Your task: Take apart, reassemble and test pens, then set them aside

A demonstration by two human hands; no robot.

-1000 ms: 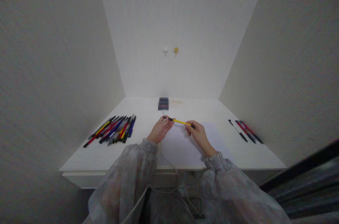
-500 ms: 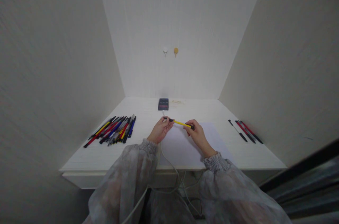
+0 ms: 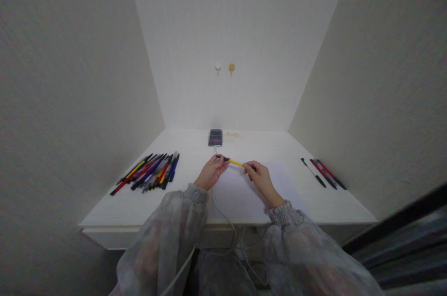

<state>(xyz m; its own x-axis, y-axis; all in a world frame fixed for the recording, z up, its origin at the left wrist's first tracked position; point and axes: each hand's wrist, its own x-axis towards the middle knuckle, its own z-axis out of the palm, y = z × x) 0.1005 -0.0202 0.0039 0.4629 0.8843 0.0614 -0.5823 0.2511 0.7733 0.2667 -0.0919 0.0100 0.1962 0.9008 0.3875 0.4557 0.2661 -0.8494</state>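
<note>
A yellow pen (image 3: 236, 162) with black ends is held level over the white desk (image 3: 195, 151), one end in each hand. My left hand (image 3: 212, 171) pinches its left black end between thumb and fingers. My right hand (image 3: 260, 178) is closed round its right end, just above a white sheet of paper (image 3: 240, 193). Both wrists wear sheer grey gathered sleeves.
A row of several pens (image 3: 150, 171) in black, red, blue and yellow lies at the left of the desk. Three pens (image 3: 323, 173), black and red, lie at the right. A phone (image 3: 215, 137) rests at the back, its white cable (image 3: 223, 214) trailing off the front edge. Two wall hooks (image 3: 224, 68) sit above.
My right hand has slid a little to the left along the pen, so less of the yellow barrel shows between the hands. The left hand has stayed put.
</note>
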